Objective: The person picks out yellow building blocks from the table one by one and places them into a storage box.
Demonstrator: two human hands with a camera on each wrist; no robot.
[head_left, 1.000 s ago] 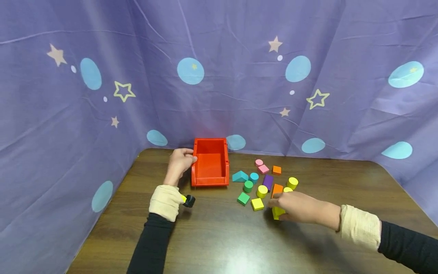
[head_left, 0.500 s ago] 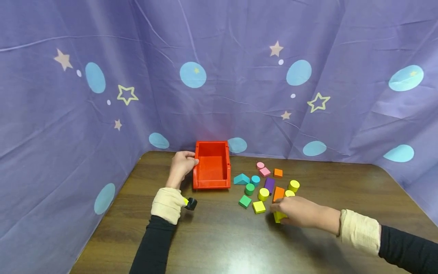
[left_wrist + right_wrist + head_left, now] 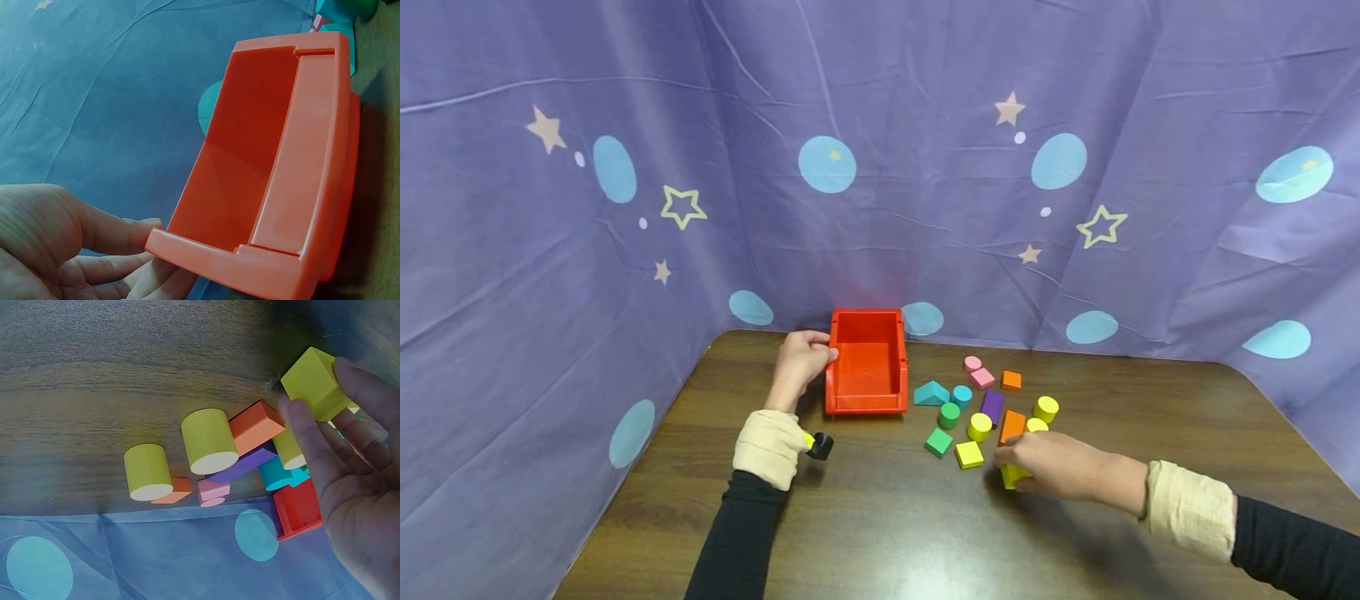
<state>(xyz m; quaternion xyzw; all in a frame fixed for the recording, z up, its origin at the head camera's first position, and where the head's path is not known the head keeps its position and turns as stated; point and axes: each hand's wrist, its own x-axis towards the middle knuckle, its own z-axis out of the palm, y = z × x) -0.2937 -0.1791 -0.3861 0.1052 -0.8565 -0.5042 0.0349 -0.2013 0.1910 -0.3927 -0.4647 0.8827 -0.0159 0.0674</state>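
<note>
My left hand (image 3: 801, 367) pinches the left wall of a red plastic bin (image 3: 867, 403), thumb on the inner side and fingers outside. The bin's inside shows bare in the head view. At the right, my right hand (image 3: 1063, 467) pinches a yellow block (image 3: 312, 381) between thumb and fingers, low over the table at the near end of a group of toy blocks. The hand partly covers that block in the head view. Just beyond the fingers lie an orange block (image 3: 1012, 425) and a yellow cylinder (image 3: 209, 442). A flat yellow square block (image 3: 969, 454) lies left of the fingertips.
Between bin and right hand lie a teal triangular block (image 3: 931, 394), a teal cylinder (image 3: 961, 397), a green cylinder (image 3: 949, 415), a green square block (image 3: 938, 442) and a purple block (image 3: 992, 408). Pink pieces (image 3: 982, 378) sit farther back. A patterned curtain (image 3: 880, 233) borders the table (image 3: 880, 517).
The head view has shifted slightly, so the scene sits a little lower and farther right. Both hands keep their holds, and the bin and blocks stay in place.
</note>
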